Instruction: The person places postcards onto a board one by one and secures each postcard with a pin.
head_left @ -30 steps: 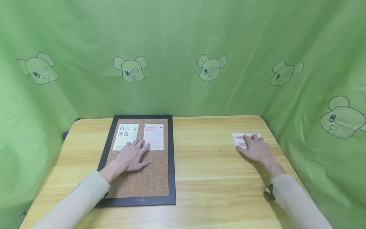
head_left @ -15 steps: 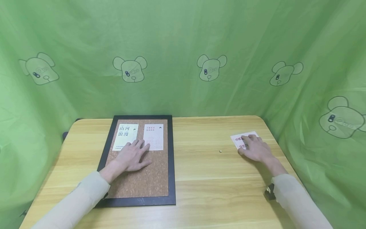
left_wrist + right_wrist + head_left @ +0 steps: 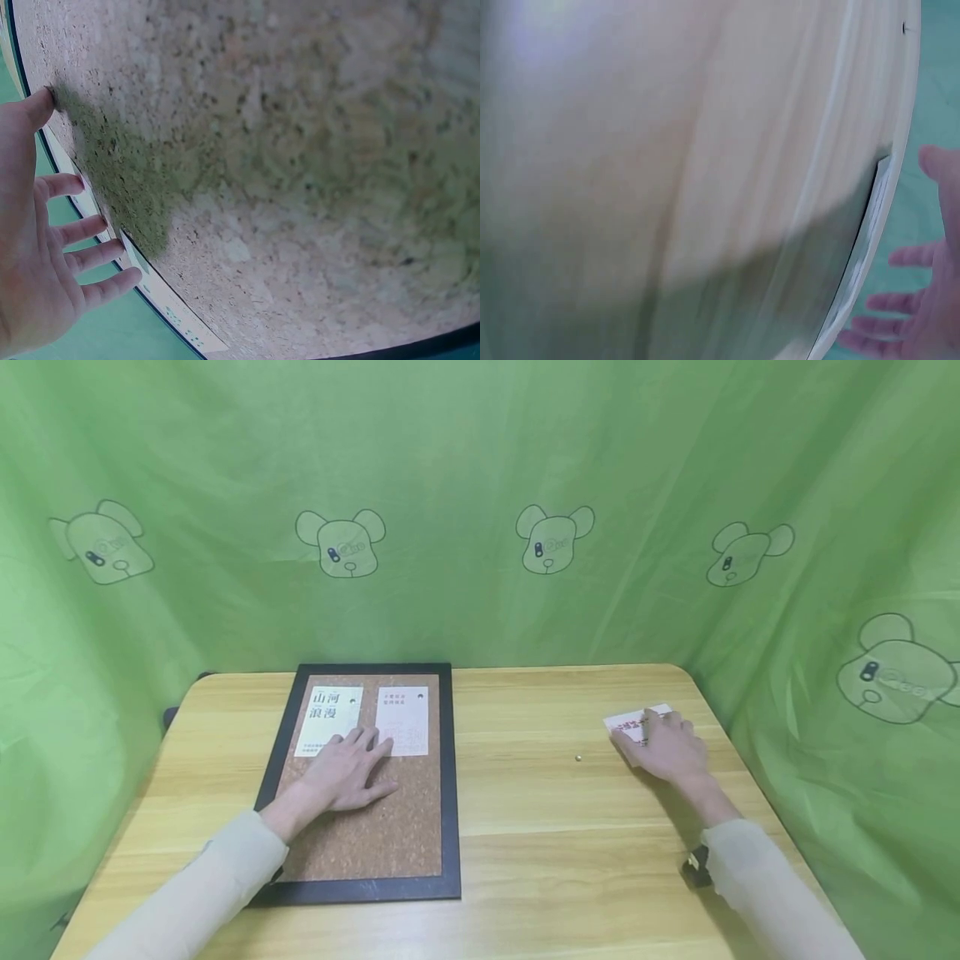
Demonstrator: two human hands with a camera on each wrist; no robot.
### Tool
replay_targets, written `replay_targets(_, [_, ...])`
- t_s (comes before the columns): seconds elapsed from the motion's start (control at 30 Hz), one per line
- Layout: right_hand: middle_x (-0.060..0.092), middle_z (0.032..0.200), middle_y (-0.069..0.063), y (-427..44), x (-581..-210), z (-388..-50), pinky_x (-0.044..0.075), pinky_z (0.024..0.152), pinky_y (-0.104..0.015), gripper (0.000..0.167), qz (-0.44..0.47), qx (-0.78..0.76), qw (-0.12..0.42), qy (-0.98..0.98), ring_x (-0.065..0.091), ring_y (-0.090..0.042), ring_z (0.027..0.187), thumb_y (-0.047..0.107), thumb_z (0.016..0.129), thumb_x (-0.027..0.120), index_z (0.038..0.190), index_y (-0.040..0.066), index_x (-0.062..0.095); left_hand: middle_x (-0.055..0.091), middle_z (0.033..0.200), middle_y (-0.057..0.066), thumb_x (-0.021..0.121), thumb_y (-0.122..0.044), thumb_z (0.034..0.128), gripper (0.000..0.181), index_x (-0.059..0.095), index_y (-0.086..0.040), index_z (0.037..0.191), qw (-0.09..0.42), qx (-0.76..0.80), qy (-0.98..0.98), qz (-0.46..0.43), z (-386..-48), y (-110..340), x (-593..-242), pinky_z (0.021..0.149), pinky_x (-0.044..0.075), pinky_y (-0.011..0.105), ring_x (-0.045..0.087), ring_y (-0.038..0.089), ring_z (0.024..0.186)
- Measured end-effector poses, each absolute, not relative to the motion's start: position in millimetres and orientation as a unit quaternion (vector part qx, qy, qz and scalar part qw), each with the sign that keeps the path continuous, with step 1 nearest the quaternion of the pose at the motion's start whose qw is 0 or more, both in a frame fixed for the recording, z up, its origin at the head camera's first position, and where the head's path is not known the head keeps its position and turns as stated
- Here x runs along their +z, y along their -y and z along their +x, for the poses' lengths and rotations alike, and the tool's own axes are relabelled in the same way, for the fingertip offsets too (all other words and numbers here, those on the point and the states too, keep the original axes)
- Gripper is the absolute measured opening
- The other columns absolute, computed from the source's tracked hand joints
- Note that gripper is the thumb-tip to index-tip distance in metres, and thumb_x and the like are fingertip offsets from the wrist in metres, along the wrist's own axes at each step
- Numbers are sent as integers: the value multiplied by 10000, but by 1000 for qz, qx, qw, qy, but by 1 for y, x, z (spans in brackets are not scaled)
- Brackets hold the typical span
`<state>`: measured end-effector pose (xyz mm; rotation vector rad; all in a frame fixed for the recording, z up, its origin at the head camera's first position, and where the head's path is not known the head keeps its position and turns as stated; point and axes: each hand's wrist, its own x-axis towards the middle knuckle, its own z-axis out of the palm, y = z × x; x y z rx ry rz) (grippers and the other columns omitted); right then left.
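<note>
My left hand point(image 3: 347, 772) rests spread on a black-framed corkboard point(image 3: 405, 839). Its fingertips touch the lower parts of two cards fixed there: a pale card with large dark characters point(image 3: 330, 714) and a pinkish card with small red characters point(image 3: 405, 710). In the left wrist view the fingers point(image 3: 90, 259) are straight. On the right, my right hand point(image 3: 672, 750) is over a white card with red characters point(image 3: 630, 725) on the table, covering part of it. The right wrist view has the fingers point(image 3: 881, 304) extended and apart, close to the card's edge point(image 3: 866, 225).
A small shiny thumbtack point(image 3: 578, 758) lies on the wooden table point(image 3: 540, 827) between the corkboard and the right-hand card. Dark tacks sit near the top right corners of both fixed cards. A green curtain point(image 3: 465, 610) surrounds the table's back and sides.
The card under my right hand has turned a little on the table. The right thumb has moved left across the card. My left hand stays in place.
</note>
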<state>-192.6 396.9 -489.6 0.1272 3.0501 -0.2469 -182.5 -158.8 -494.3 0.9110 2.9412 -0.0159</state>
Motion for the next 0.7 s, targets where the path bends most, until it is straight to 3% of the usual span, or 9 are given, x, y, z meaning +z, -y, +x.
replay_targets(0.1, [490, 1221, -365, -391, -490, -194, 493, 650, -574, 1055, 84, -82, 26, -993, 502, -528, 1069, 838, 938, 433, 1484, -65, 428, 535, 1546, 254, 531, -692, 985, 801, 527, -119, 1545, 31, -5, -955, 295, -183, 159, -495, 1075, 531, 634, 542, 461, 1421])
replay_targets(0.23, [469, 1193, -369, -386, -490, -197, 490, 639, -572, 1099, 123, -76, 11, -989, 504, -540, 1063, 869, 909, 435, 1455, -85, 422, 535, 1547, 253, 532, -693, 984, 803, 527, -118, 1545, 30, -5, -955, 294, -183, 159, -495, 1076, 531, 634, 542, 461, 1421])
replay_targets(0.7, [400, 1390, -473, -374, -497, -196, 474, 874, -714, 1186, 170, -58, 34, -983, 453, -649, 1234, 900, 899, 399, 1496, -125, 373, 538, 1545, 253, 531, -689, 986, 796, 533, -119, 1542, 27, -5, -955, 294, -182, 159, -494, 1068, 538, 631, 546, 466, 1417])
